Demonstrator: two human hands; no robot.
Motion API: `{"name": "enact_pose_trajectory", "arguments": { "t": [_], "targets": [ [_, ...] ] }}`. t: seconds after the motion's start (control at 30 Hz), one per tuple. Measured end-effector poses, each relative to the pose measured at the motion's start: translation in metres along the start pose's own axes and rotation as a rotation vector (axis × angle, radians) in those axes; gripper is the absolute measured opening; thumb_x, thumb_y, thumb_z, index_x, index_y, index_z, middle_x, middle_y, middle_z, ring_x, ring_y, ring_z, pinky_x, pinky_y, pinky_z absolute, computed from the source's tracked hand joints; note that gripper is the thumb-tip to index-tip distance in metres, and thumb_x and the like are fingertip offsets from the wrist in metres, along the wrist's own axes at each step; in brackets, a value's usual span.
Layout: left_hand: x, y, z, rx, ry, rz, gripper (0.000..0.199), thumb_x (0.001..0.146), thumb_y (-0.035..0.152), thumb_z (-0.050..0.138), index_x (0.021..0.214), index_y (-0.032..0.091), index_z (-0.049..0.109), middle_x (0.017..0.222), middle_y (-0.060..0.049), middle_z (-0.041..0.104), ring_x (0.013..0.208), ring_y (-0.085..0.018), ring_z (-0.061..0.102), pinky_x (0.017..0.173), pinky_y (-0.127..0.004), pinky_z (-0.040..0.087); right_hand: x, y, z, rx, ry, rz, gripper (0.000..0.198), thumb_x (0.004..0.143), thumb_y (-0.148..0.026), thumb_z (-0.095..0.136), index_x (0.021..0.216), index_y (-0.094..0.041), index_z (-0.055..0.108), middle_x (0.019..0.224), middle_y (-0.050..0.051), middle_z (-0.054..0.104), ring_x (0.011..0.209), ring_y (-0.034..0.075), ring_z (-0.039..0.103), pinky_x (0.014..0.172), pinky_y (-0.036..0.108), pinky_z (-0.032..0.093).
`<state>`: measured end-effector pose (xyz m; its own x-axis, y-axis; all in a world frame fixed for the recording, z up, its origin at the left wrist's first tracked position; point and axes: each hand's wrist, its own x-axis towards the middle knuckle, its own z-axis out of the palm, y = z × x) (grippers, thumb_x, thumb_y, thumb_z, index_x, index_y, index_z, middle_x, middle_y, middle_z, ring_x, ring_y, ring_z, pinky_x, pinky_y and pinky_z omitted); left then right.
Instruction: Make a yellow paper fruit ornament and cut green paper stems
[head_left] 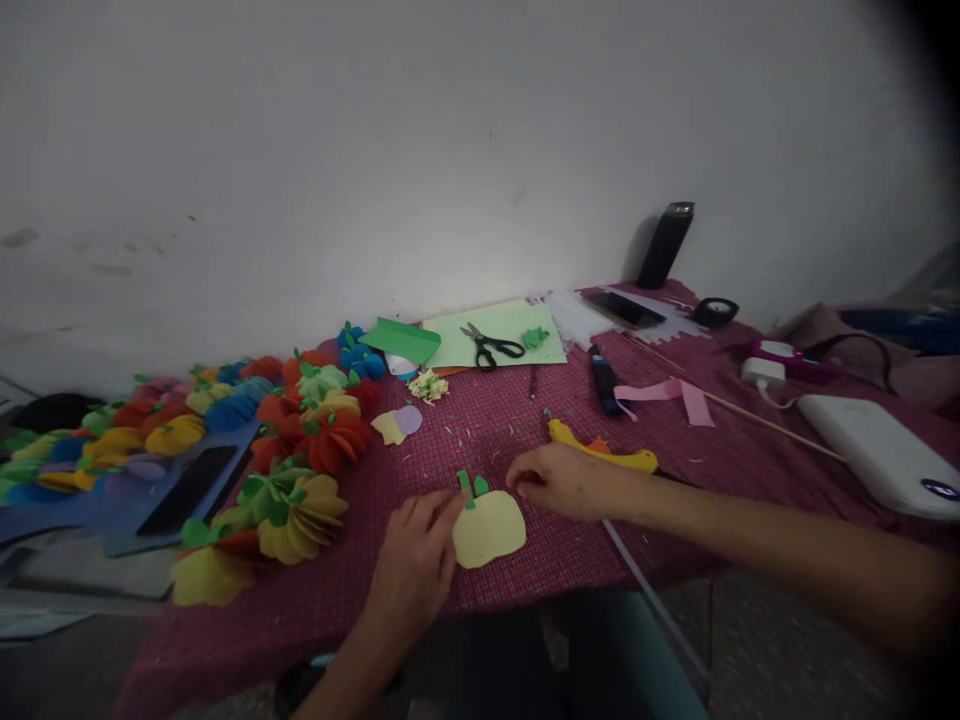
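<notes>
A pale yellow paper pumpkin cutout (pixel 491 535) lies flat near the front edge of the table, with a green paper stem (pixel 466 488) and a small green leaf (pixel 481 486) at its top. My left hand (pixel 420 550) rests at the cutout's left side, its fingertips on the edge by the stem. To the right of the cutout, my right hand (pixel 559 478) hovers low with fingers bent together; whatever lies between the fingertips is too small to make out. Just behind my right wrist is a yellow glue gun (pixel 637 460) with an orange trigger, partly hidden.
Several folded paper pumpkins (pixel 330 435) crowd the left. Scissors (pixel 487 345) lie on light green paper (pixel 442 340) at the back. A pink strip (pixel 675 393), wooden stick (pixel 772 425), white power bank (pixel 881 455) and black bottle (pixel 667 245) are on the right.
</notes>
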<state>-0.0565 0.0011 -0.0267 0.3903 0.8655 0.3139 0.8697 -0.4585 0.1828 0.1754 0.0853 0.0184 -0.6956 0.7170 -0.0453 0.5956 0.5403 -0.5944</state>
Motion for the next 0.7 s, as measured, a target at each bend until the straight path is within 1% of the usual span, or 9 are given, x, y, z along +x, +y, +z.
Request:
{"name": "enact_pose_trajectory", "arguments": {
  "t": [0.1, 0.13, 0.2, 0.33, 0.47, 0.6, 0.7],
  "targets": [
    [-0.012, 0.002, -0.001, -0.034, 0.105, -0.131, 0.044, 0.086, 0.019, 0.044, 0.13, 0.019, 0.04, 0.109, -0.01, 0.057, 0.098, -0.024, 0.051, 0.084, -0.041, 0.04, 0.006, 0.002, 0.005, 0.364, -0.058, 0.279, 0.02, 0.075, -0.013, 0.051, 0.091, -0.015, 0.064, 0.072, 0.002, 0.068, 0.062, 0.013, 0.061, 0.053, 0.02, 0.047],
    [-0.016, 0.004, 0.0, -0.039, 0.094, -0.168, 0.044, 0.086, 0.024, 0.045, 0.129, 0.019, 0.039, 0.108, -0.01, 0.058, 0.096, -0.024, 0.052, 0.083, -0.042, 0.041, 0.008, 0.002, 0.006, 0.468, -0.072, 0.349, 0.019, 0.075, -0.013, 0.052, 0.091, -0.014, 0.062, 0.073, 0.002, 0.067, 0.061, 0.012, 0.061, 0.05, 0.019, 0.047],
    [-0.023, 0.01, 0.001, -0.045, 0.062, -0.242, 0.046, 0.086, 0.029, 0.047, 0.13, 0.018, 0.038, 0.107, -0.01, 0.059, 0.096, -0.025, 0.053, 0.082, -0.042, 0.042, 0.011, 0.002, 0.008, 0.585, -0.079, 0.425, 0.017, 0.075, -0.013, 0.053, 0.092, -0.013, 0.06, 0.077, 0.003, 0.067, 0.061, 0.01, 0.061, 0.05, 0.018, 0.048],
    [-0.025, 0.025, 0.005, -0.063, 0.031, -0.296, 0.047, 0.084, 0.032, 0.049, 0.128, 0.018, 0.041, 0.112, -0.01, 0.059, 0.102, -0.027, 0.052, 0.083, -0.042, 0.041, 0.015, -0.002, 0.01, 0.658, -0.078, 0.472, 0.019, 0.076, -0.014, 0.054, 0.094, -0.012, 0.056, 0.08, 0.005, 0.065, 0.061, 0.01, 0.061, 0.051, 0.018, 0.05],
    [-0.022, 0.032, 0.009, -0.105, 0.022, -0.306, 0.05, 0.083, 0.033, 0.051, 0.13, 0.019, 0.039, 0.117, -0.01, 0.057, 0.105, -0.027, 0.051, 0.085, -0.044, 0.039, 0.014, -0.005, 0.013, 0.705, -0.081, 0.479, 0.021, 0.072, -0.016, 0.059, 0.092, -0.014, 0.055, 0.078, 0.004, 0.064, 0.063, 0.011, 0.06, 0.048, 0.017, 0.048],
    [-0.024, 0.032, 0.014, -0.144, 0.069, -0.304, 0.054, 0.081, 0.03, 0.053, 0.131, 0.019, 0.037, 0.118, -0.011, 0.057, 0.106, -0.027, 0.051, 0.087, -0.044, 0.039, 0.012, -0.005, 0.019, 0.723, -0.07, 0.453, 0.024, 0.068, -0.014, 0.062, 0.091, -0.014, 0.056, 0.076, 0.001, 0.061, 0.065, 0.009, 0.056, 0.048, 0.015, 0.045],
    [-0.027, 0.031, 0.018, -0.168, 0.126, -0.277, 0.055, 0.081, 0.029, 0.054, 0.132, 0.019, 0.035, 0.12, -0.011, 0.056, 0.108, -0.026, 0.051, 0.088, -0.044, 0.039, 0.012, -0.004, 0.024, 0.726, -0.053, 0.423, 0.025, 0.067, -0.012, 0.063, 0.092, -0.014, 0.056, 0.076, -0.001, 0.059, 0.064, 0.008, 0.054, 0.048, 0.014, 0.043]
  ]
}}
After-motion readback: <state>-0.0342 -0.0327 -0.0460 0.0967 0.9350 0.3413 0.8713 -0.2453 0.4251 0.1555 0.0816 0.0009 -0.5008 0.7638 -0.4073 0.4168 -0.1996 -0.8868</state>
